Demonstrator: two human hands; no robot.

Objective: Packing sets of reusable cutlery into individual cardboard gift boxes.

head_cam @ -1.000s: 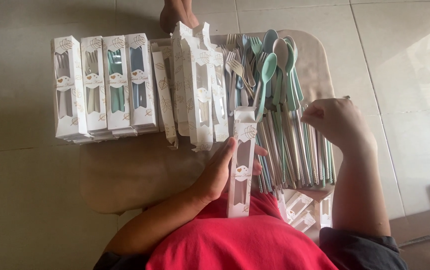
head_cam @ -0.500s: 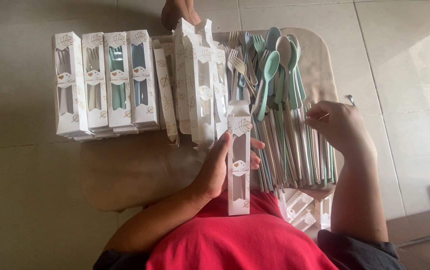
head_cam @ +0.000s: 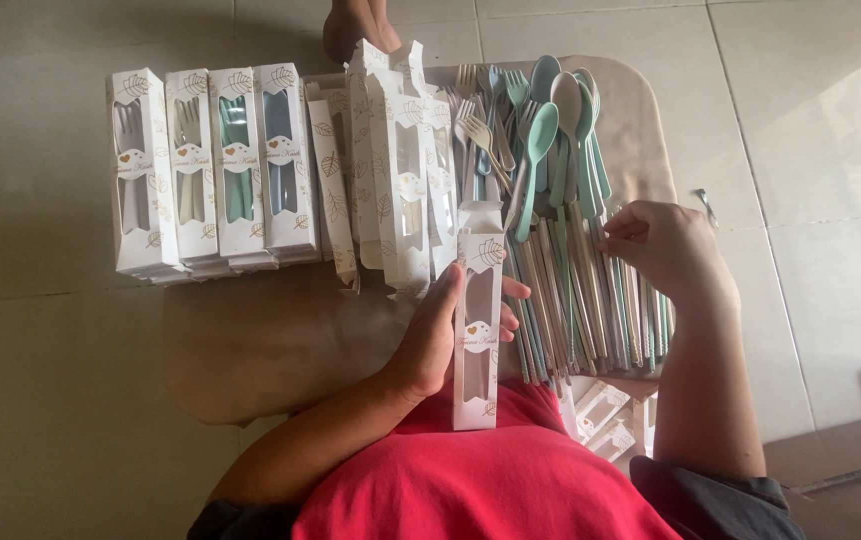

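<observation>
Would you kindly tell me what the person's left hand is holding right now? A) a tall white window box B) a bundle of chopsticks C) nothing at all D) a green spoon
A: the left hand grips a tall white window box upright over the red shirt, while the right hand rests on the cutlery pile.

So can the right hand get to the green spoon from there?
Probably yes. The right hand rests on the pile of cutlery handles, and the green spoon lies on top of that pile just beyond its fingers, with nothing covering it.
</observation>
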